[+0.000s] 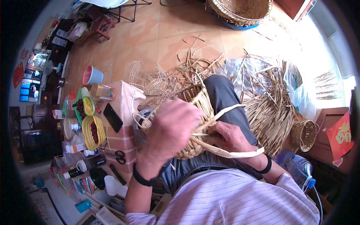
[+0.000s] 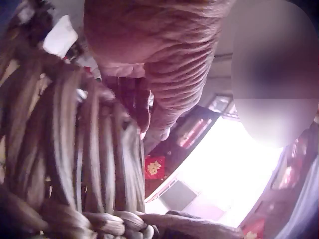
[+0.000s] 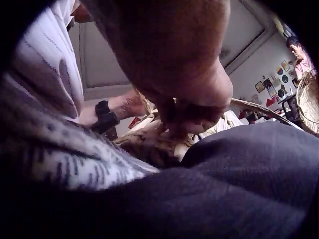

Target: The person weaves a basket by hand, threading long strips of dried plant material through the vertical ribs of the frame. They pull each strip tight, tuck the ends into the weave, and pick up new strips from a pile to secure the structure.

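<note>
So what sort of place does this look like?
Probably a room at home doubling as a basket-weaving spot: a woven basket is being worked, a pile of dried stalks covers part of the tiled floor, and a red decoration hangs nearby.

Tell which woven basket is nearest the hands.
The woven basket in the lap, long strips sticking out; the large basket and small basket are farther away.

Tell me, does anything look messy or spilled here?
Yes, a bit: loose dry strips lie scattered on the floor beyond the basket, pointing every way, unlike the neater big pile on the right. I see no spill.
</note>
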Motion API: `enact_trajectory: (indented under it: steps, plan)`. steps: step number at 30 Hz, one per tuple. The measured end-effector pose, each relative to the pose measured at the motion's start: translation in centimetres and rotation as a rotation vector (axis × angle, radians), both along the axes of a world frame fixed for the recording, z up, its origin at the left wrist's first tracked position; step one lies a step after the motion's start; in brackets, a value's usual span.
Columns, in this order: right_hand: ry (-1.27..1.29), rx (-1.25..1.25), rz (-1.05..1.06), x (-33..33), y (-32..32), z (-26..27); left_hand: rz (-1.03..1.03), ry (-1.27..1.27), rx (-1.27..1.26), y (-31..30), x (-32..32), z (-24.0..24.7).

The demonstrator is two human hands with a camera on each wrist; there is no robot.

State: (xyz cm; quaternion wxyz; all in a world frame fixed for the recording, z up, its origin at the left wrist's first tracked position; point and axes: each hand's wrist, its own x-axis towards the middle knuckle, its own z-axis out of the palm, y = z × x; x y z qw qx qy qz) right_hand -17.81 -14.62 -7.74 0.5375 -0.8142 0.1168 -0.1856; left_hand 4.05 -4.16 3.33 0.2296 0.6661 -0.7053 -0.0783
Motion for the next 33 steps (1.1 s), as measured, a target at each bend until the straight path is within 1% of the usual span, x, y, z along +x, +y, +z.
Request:
enact_trajectory:
  steps: [2, 5, 6, 9, 11, 15, 18, 19, 20, 22, 23, 24, 26, 29, 30, 31, 32, 33]
  plan:
    - [0.125, 0.117, 0.034, -1.2, 0.4, -0.3, -0.084, -0.143, 0.09, -0.9, -2.6, -0.5]
    - [0.252, 0.322, 0.088, -3.1, 1.1, -0.8, -0.106, -0.332, 0.144, -1.7, -4.1, -2.1]
    - [0.283, 0.395, 0.105, -3.5, 1.2, -0.9, -0.111, -0.328, 0.136, -1.9, -4.2, -2.2]
    - [0.251, 0.443, 0.127, -4.9, 1.0, 0.0, -0.084, -0.277, 0.097, -1.7, -5.1, -2.5]
    - [0.172, 0.61, 0.098, -5.2, 1.3, 0.1, -0.03, -0.211, 0.053, -1.4, -5.6, -2.6]
    - [-0.027, 0.988, 0.036, -4.3, 1.7, 1.3, 0.191, 0.007, 0.024, -0.7, -6.1, -2.8]
    - [0.001, 0.951, -0.099, -2.7, 1.2, 2.9, 0.387, 0.243, -0.002, 0.6, -6.3, -2.1]
    - [-0.063, 0.986, -0.09, -2.5, 0.9, 2.9, 0.45, 0.34, -0.01, 1.1, -6.2, -1.7]
    - [-0.132, 1.102, -0.157, -2.1, 1.1, 2.6, 0.495, 0.5, 0.0, 1.8, -5.8, -1.7]
    - [-0.105, 1.095, -0.173, -1.8, 0.1, 1.7, 0.588, 0.824, 0.01, 3.0, -5.1, -1.6]
    - [-0.099, 1.051, -0.201, -1.8, -0.1, 1.0, 0.636, 1.071, -0.089, 2.8, -5.6, -0.9]
    - [-0.078, 1.084, -0.226, -1.9, -0.3, 0.3, 0.592, 1.209, -0.185, 3.6, -4.9, -2.2]
    - [-0.035, 1.146, -0.277, -2.3, -1.1, -1.4, 0.617, 1.535, -0.316, 4.6, -4.8, -1.7]
    - [-0.027, 1.253, -0.268, -1.4, -2.0, -2.0, 0.498, 1.967, -0.5, 9.1, -2.3, -3.8]
    - [-0.034, 1.298, -0.274, -1.1, -2.2, -1.9, 0.576, 1.932, -0.511, 10.7, -1.6, -3.8]
    - [-0.079, 1.33, -0.203, -0.9, -2.6, -2.2, 0.717, 1.819, -0.473, 12.1, -1.3, -3.9]
    - [-0.091, 1.32, -0.211, -0.7, -2.9, -2.2, 0.848, 1.7, -0.436, 13.3, -1.2, -4.0]
    - [-0.101, 1.31, -0.219, -0.2, -3.0, -1.4, 0.928, 1.625, -0.347, 14.2, -1.2, -4.2]
